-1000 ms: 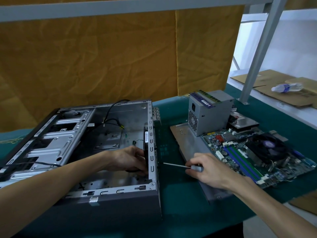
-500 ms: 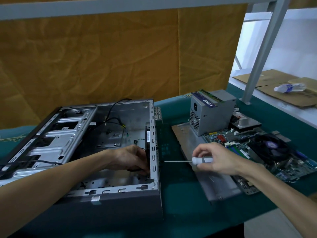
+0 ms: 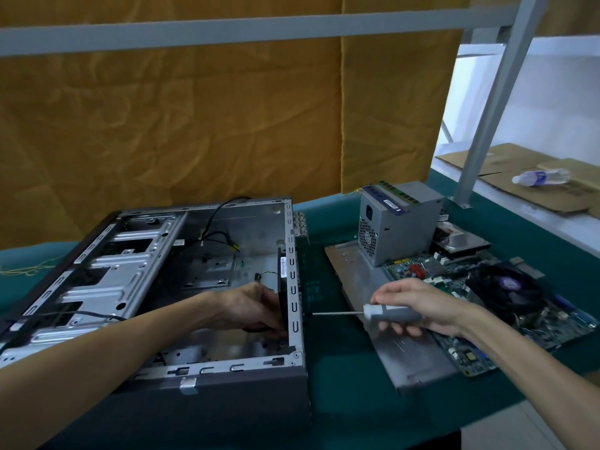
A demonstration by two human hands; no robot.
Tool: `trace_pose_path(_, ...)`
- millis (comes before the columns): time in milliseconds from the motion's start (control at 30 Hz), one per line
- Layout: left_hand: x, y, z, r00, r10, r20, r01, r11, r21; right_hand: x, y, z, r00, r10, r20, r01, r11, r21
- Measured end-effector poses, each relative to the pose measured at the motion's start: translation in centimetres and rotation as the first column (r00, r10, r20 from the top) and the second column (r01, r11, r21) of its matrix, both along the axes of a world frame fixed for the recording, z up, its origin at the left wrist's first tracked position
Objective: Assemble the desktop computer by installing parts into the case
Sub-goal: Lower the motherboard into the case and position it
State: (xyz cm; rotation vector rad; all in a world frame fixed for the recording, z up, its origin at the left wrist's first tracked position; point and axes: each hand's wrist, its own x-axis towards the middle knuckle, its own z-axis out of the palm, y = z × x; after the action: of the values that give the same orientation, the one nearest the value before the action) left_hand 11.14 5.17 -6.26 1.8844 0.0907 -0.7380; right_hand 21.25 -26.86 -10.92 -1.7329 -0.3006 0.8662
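An open grey computer case [image 3: 156,287] lies on its side at the left of the green table. Inside it, my left hand [image 3: 253,308] presses a black case fan [image 3: 281,287] against the case's rear wall [image 3: 292,303]. My right hand [image 3: 418,306] grips a grey-handled screwdriver [image 3: 389,314] held level, its tip touching the outside of that rear wall. To the right lie a grey power supply [image 3: 396,222] and a green motherboard [image 3: 506,297] with a black cooler fan [image 3: 506,284].
A grey metal side panel [image 3: 406,355] lies under the power supply and motherboard. A hard drive [image 3: 461,241] sits behind the motherboard. Loose black cables [image 3: 220,228] run inside the case. A slanted metal post [image 3: 493,102], cardboard [image 3: 519,177] and a plastic bottle [image 3: 539,177] are at the far right.
My right hand has lifted the screwdriver off the side panel and levelled it, bringing the tip to the case's rear wall. My left hand stays on the fan.
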Motion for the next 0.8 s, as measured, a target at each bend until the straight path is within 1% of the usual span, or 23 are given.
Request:
trace_pose_path(67,0.0,0.1,-0.1,1.000,0.004,0.002,-0.004,1.000,0.006,-0.2,0.6,-0.6,0.998,-0.009,0.057,0.013,0.997,-0.075)
trace_pose_path(100,0.0,0.1,-0.1,1.000,0.004,0.003,-0.004,1.000,0.010,-0.4,0.7,-0.7,0.999,-0.018,0.040,0.021,0.997,-0.077)
trace_pose_path(200,0.2,0.2,-0.2,1.000,-0.012,-0.002,0.012,1.000,0.009,-0.3,0.0,-0.3,0.993,-0.056,-0.105,0.061,0.997,0.045)
trace_pose_path(267,0.2,0.2,-0.2,1.000,-0.018,-0.004,0.018,1.000,0.011,-0.2,-0.7,0.2,0.977,-0.127,-0.171,0.151,0.980,0.133)
trace_pose_path(300,0.2,0.3,-0.2,1.000,-0.019,-0.004,0.019,1.000,0.011,-0.2,-0.8,0.1,0.973,-0.160,-0.168,0.185,0.972,0.145)
trace_pose_path(333,0.2,0.3,-0.3,1.000,-0.018,-0.007,0.018,1.000,0.006,-0.4,-0.7,0.2,0.971,-0.189,-0.150,0.208,0.970,0.124)
trace_pose_path(400,0.2,0.3,-0.3,1.000,-0.009,-0.017,0.009,1.000,-0.010,-0.7,0.0,-0.2,0.966,-0.251,-0.059,0.254,0.966,0.049)
trace_pose_path(467,0.1,0.2,-0.3,1.000,-0.006,-0.014,0.006,1.000,-0.012,-0.6,0.1,-0.4,0.953,-0.302,-0.018,0.302,0.953,0.028)
trace_pose_path(500,0.1,0.2,-0.3,1.000,-0.004,-0.007,0.004,1.000,-0.008,-0.4,-0.1,-0.3,0.952,-0.303,-0.044,0.304,0.951,0.046)
trace_pose_path(567,0.0,0.2,-0.3,1.000,0.003,0.013,-0.003,1.000,0.009,-0.3,-0.7,0.1,0.962,-0.248,-0.116,0.260,0.960,0.107)
trace_pose_path(600,0.0,0.1,-0.3,1.000,0.005,0.020,-0.006,1.000,0.020,-0.4,-0.8,0.2,0.965,-0.233,-0.120,0.246,0.963,0.111)
trace_pose_path(700,-0.1,0.0,-0.4,1.000,0.027,0.009,-0.027,1.000,0.001,-0.9,-0.6,-0.4,0.964,-0.267,-0.005,0.267,0.964,0.015)
trace_pose_path(733,-0.1,0.0,-0.4,0.999,0.034,-0.001,-0.034,0.999,-0.014,-1.0,-0.4,-0.5,0.960,-0.279,-0.001,0.279,0.960,0.012)
trace_pose_path(800,-0.1,0.0,-0.4,0.999,0.038,-0.014,-0.038,0.999,-0.037,-1.0,-0.4,-0.1,0.954,-0.289,-0.085,0.297,0.949,0.107)
